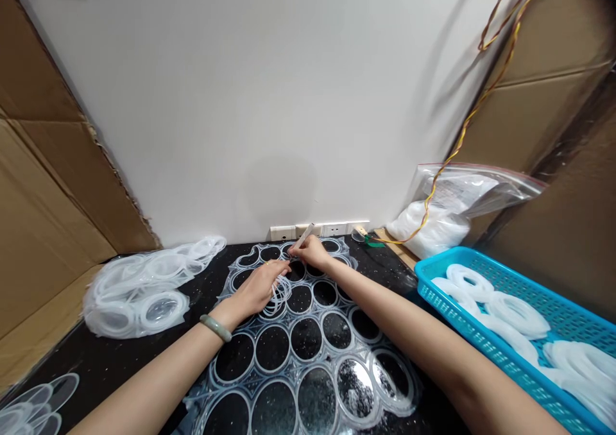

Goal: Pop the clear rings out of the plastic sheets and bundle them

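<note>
My left hand [260,287] rests over a clear plastic sheet [308,339] punched with round holes, lying on a black speckled tabletop [115,358]. A tangle of thin clear rings [279,296] hangs at its fingertips and seems held there. My right hand [310,252] grips a pale pen-shaped tool [304,236], its tip pointing up and away from the sheet. Both hands sit close together at the far part of the sheet, with the fingertips almost meeting. A jade-green bangle [215,328] circles my left wrist.
Piles of clear plastic rings [144,290] lie on the left, with more [36,406] in the near left corner. A blue plastic basket [481,332] holds white rings on the right. Behind it are a zip bag [462,197] and a yellow wire [486,82]. Cardboard [48,197] lines the sides.
</note>
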Tool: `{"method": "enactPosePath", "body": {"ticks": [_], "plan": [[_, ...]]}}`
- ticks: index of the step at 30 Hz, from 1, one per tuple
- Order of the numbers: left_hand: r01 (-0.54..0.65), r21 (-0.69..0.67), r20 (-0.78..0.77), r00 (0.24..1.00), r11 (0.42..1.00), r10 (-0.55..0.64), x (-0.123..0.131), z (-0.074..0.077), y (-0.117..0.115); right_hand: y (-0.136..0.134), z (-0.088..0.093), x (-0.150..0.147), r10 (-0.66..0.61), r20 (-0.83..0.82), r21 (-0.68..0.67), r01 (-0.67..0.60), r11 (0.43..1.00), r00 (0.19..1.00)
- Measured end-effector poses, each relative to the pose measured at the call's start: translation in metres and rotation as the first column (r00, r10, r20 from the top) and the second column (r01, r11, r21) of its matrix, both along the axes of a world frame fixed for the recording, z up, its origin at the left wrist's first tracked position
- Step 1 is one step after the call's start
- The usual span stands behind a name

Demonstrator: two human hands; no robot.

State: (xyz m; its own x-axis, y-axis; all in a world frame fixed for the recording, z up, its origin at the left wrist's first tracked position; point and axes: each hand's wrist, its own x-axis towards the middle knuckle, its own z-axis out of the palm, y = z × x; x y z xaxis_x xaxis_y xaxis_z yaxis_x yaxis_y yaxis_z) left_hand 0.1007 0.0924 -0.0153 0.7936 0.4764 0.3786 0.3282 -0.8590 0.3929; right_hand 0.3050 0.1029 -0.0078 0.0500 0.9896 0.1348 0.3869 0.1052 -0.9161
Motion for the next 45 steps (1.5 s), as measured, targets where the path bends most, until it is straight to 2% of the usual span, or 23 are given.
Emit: {"method": "enactPosePath", "body": {"ticks": [3, 10, 18, 21, 23, 25, 28, 30, 33, 36, 38, 41, 43, 45], "plan": [[0.002, 0.019, -0.017, 1.000, 1.000, -0.002, -0.001, 0.000, -0.001, -0.001, -0.001, 0.000, -0.011, 0.076, 0.028, 0.009, 1.000, 0.997], [0.024, 0.024, -0.020, 1.000, 0.999, -0.023, 0.005, 0.012, -0.007, -0.006, 0.001, -0.003, 0.007, 0.192, 0.087, -0.024, 0.996, 0.981], [0.027, 0.053, 0.000, 1.000, 0.998, -0.027, 0.007, 0.009, -0.005, -0.004, 0.010, -0.003, 0.041, 0.252, 0.043, -0.053, 0.998, 0.967], [0.007, 0.052, -0.007, 1.000, 0.999, -0.007, 0.008, 0.010, -0.003, -0.005, 0.012, -0.003, 0.045, 0.328, 0.055, -0.067, 0.996, 0.944], [-0.005, 0.037, -0.011, 1.000, 0.999, 0.006, 0.009, 0.010, -0.002, -0.009, 0.013, -0.004, 0.006, 0.433, 0.092, -0.051, 0.994, 0.902], [-0.014, 0.023, -0.008, 1.000, 1.000, 0.015, 0.010, 0.010, -0.001, -0.014, 0.012, -0.006, -0.039, 0.562, 0.160, -0.062, 0.985, 0.826], [-0.026, 0.020, -0.001, 1.000, 0.999, 0.027, 0.010, 0.009, -0.002, -0.021, 0.009, -0.009, -0.048, 0.747, 0.233, -0.193, 0.953, 0.664], [-0.030, 0.024, -0.001, 1.000, 0.999, 0.030, 0.010, 0.010, -0.004, -0.020, 0.007, -0.009, -0.061, 0.811, 0.238, -0.233, 0.943, 0.582], [-0.017, 0.020, 0.005, 1.000, 1.000, 0.017, 0.008, 0.010, -0.006, -0.012, 0.011, -0.001, -0.194, 0.780, 0.296, -0.078, 0.952, 0.595], [0.003, 0.030, 0.006, 1.000, 1.000, -0.003, 0.006, 0.010, -0.007, -0.002, 0.026, 0.016, -0.367, 0.690, 0.373, 0.128, 0.919, 0.624], [0.008, 0.047, 0.007, 1.000, 0.999, -0.009, 0.005, 0.009, -0.007, 0.001, 0.039, 0.033, -0.492, 0.600, 0.400, 0.297, 0.867, 0.631], [-0.005, 0.038, 0.013, 1.000, 0.999, 0.004, 0.005, 0.006, -0.005, -0.007, 0.060, 0.059, -0.659, 0.401, 0.363, 0.550, 0.752, 0.636], [-0.022, 0.014, 0.016, 1.000, 1.000, 0.022, 0.006, 0.006, -0.004, -0.019, 0.070, 0.072, -0.691, 0.244, 0.301, 0.624, 0.721, 0.681], [-0.039, -0.009, 0.022, 0.999, 0.999, 0.039, 0.007, 0.008, -0.003, -0.034, 0.076, 0.079, -0.656, 0.101, 0.232, 0.624, 0.746, 0.748]]}}
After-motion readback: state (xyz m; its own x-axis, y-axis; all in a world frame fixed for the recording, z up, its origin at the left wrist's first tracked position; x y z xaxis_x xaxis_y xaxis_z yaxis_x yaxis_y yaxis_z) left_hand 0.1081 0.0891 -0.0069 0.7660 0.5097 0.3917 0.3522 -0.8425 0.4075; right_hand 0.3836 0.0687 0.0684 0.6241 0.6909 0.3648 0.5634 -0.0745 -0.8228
